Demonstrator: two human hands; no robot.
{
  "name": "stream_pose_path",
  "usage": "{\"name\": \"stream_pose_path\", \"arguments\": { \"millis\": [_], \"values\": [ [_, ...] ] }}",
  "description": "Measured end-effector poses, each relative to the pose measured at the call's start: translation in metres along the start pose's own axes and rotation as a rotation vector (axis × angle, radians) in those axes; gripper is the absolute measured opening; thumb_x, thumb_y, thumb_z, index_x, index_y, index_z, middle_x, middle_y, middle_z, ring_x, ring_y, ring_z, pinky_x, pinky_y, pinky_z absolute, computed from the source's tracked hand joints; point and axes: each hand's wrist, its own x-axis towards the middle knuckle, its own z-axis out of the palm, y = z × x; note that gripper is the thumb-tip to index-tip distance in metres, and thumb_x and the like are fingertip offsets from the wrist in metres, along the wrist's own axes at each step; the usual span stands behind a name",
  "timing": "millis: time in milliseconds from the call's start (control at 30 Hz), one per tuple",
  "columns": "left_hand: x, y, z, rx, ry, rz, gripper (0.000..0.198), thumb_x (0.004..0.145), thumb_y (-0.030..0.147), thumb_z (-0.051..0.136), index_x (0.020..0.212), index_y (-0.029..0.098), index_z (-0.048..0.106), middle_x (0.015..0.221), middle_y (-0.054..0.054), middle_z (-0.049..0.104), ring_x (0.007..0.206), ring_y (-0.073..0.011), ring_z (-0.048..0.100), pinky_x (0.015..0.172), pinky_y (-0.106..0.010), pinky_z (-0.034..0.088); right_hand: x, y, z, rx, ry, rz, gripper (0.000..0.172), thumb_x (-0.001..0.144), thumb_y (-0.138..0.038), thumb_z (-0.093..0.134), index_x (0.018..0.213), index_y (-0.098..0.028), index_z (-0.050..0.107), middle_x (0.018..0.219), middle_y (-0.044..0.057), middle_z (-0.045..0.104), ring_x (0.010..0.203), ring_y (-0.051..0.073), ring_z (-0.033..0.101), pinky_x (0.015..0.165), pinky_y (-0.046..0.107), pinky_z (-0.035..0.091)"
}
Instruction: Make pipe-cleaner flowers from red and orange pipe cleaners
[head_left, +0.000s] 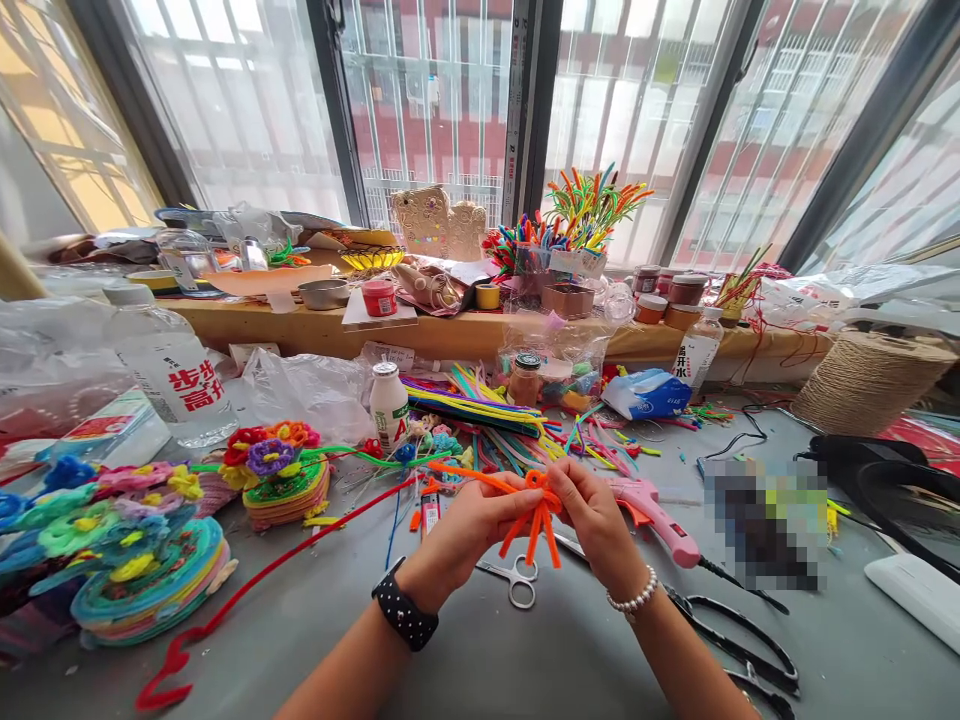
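Observation:
Between my two hands, above the grey table, is a bundle of orange pipe cleaners [533, 535]; several ends hang down and a small loop shows on top. My left hand [474, 522] pinches it from the left, with one long orange strand running out past the fingers. From the right, my right hand [596, 515] has thumb and fingertips closed on the same bundle. Small scissors [520, 583] lie on the table under my hands. Just right of my right hand is a pink glue gun [660, 525].
Pipe-cleaner flowers on a round coiled base [154, 585] stand at left, near a bent red pipe cleaner [259, 570]. Loose coloured pipe cleaners [487, 425] lie behind my hands. Large black-handled scissors [750, 635], a twine spool [870, 380] and a water bottle [176, 370] are around.

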Motion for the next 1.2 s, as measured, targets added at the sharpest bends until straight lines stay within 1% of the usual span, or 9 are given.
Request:
{"name": "stream_pose_path", "arguments": {
  "millis": [67,167,267,400,567,700,833,1033,1200],
  "values": [
    [0.000,0.002,0.000,-0.022,0.028,0.008,0.012,0.063,0.023,0.064,0.068,0.013,0.060,0.068,-0.001,0.062,0.064,-0.0103,0.056,0.062,-0.021,0.042,0.000,-0.001,-0.001,-0.132,0.055,-0.095,0.019,0.081,-0.033,0.041,0.068,-0.019,0.044,0.057,-0.004,0.039,0.050,0.009,0.036,0.047,0.022,0.032],
    [0.001,0.004,0.000,-0.062,0.091,0.034,0.011,0.063,0.022,0.064,0.068,0.012,0.062,0.067,-0.002,0.063,0.062,-0.0099,0.056,0.061,-0.020,0.042,0.000,-0.003,-0.005,-0.362,0.087,-0.265,0.005,0.079,-0.023,0.044,0.083,-0.020,0.047,0.073,0.001,0.049,0.056,0.011,0.045,0.051,0.023,0.038],
    [0.003,0.004,-0.001,-0.097,0.139,0.055,0.011,0.062,0.021,0.065,0.067,0.012,0.062,0.066,-0.002,0.063,0.061,-0.0101,0.057,0.060,-0.020,0.042,0.000,-0.002,-0.009,-0.625,0.058,-0.452,0.013,0.078,-0.016,0.043,0.089,-0.021,0.050,0.084,0.004,0.051,0.062,0.012,0.049,0.055,0.025,0.042],
    [0.004,0.000,-0.003,-0.081,0.129,0.065,0.015,0.062,0.025,0.065,0.069,0.012,0.063,0.069,-0.003,0.064,0.063,-0.0118,0.057,0.062,-0.022,0.042,-0.001,0.003,-0.011,-0.906,0.095,-0.682,0.016,0.080,-0.014,0.043,0.092,-0.020,0.053,0.082,0.006,0.055,0.076,0.017,0.052,0.065,0.028,0.044],
    [0.004,-0.001,-0.002,-0.033,0.130,0.082,0.014,0.063,0.026,0.064,0.069,0.013,0.062,0.069,-0.003,0.063,0.065,-0.0123,0.056,0.063,-0.022,0.041,-0.002,0.004,-0.009,-1.066,0.134,-0.778,0.015,0.079,-0.014,0.045,0.090,-0.019,0.055,0.079,0.006,0.059,0.071,0.017,0.054,0.061,0.028,0.043],
    [0.005,-0.001,-0.002,0.017,0.166,0.104,0.016,0.061,0.027,0.065,0.065,0.012,0.062,0.064,-0.002,0.062,0.061,-0.0117,0.054,0.059,-0.021,0.040,-0.003,0.003,-0.008,-1.115,0.130,-0.794,0.014,0.079,-0.013,0.046,0.086,-0.019,0.057,0.077,0.006,0.060,0.069,0.017,0.053,0.062,0.028,0.041],
    [0.008,-0.005,-0.004,0.064,0.217,0.115,0.018,0.059,0.028,0.066,0.065,0.012,0.061,0.065,-0.003,0.061,0.064,-0.0130,0.055,0.061,-0.023,0.041,-0.004,0.005,-0.005,-1.121,0.144,-0.758,0.014,0.079,-0.015,0.044,0.079,-0.019,0.058,0.072,0.005,0.058,0.065,0.016,0.050,0.059,0.027,0.039],
    [0.009,-0.007,-0.001,0.071,0.289,0.181,0.016,0.058,0.024,0.066,0.064,0.013,0.058,0.065,-0.001,0.061,0.064,-0.0124,0.055,0.064,-0.024,0.042,-0.007,0.009,0.005,-0.856,0.217,-0.496,0.011,0.077,-0.017,0.045,0.070,-0.018,0.053,0.065,0.002,0.050,0.058,0.013,0.046,0.052,0.024,0.036],
    [0.006,-0.003,0.005,0.290,0.373,0.305,0.013,0.059,0.026,0.064,0.060,0.015,0.058,0.059,0.000,0.059,0.061,-0.0142,0.055,0.058,-0.022,0.041,-0.006,0.005,0.014,-0.557,0.264,-0.282,0.012,0.074,-0.021,0.049,0.062,-0.020,0.049,0.059,-0.002,0.042,0.053,0.012,0.040,0.048,0.024,0.031]
  ]
}}
